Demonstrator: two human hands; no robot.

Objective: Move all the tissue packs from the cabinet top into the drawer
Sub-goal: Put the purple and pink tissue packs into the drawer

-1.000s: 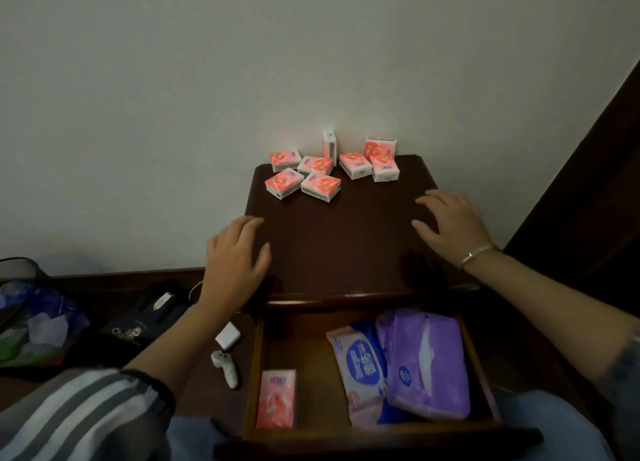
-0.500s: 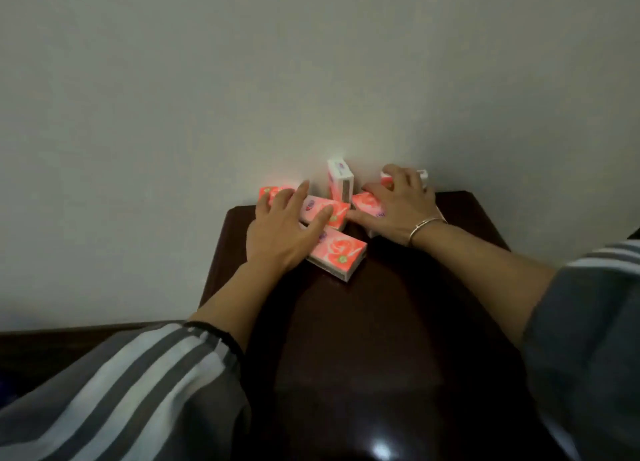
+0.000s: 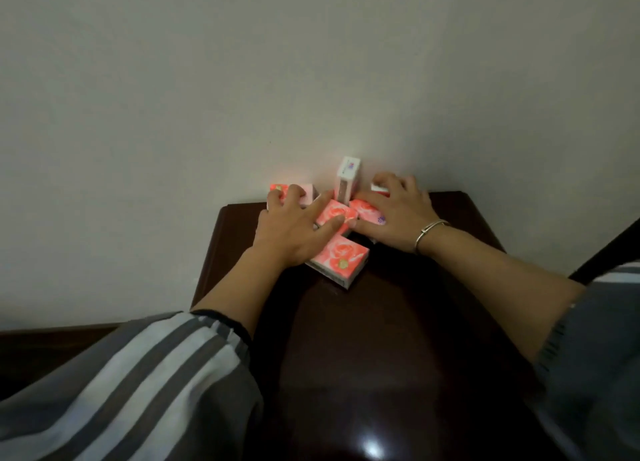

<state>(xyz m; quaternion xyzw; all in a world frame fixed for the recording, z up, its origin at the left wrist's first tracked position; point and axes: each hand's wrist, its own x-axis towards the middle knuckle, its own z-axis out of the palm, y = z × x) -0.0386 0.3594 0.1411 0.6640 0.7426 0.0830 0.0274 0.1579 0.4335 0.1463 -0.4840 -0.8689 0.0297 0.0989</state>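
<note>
**A:** From the head camera, where are the tissue packs?

**B:** All bunched at the back of the cabinet top (image 3: 398, 322), against the wall. The drawer is out of sight. One upright pack (image 3: 347, 180) stands on end between the hands, and the rose-printed ones lie flat around it.

**A:** And the hands?

**B:** The left hand (image 3: 294, 232) is spread flat, fingers apart. Its fingertips rest on the far-left pack (image 3: 298, 192) and the middle pack (image 3: 334, 214). The right hand (image 3: 391, 214), with a bracelet (image 3: 429, 233) on the wrist, covers another pack (image 3: 363, 209). Its fingers bend over the back-right one (image 3: 377, 187), but I cannot tell whether they actually grip it.

**A:** What could go wrong?

**B:** I'd guess the person means to gather several at once. Squeeze the hands together and the upright pack, touched by neither, may topple. The nearest pack (image 3: 341, 258) lies mostly outside the left palm, so it could get left behind. A loose armful might also shed slippery packs over the cabinet's edge.
</note>
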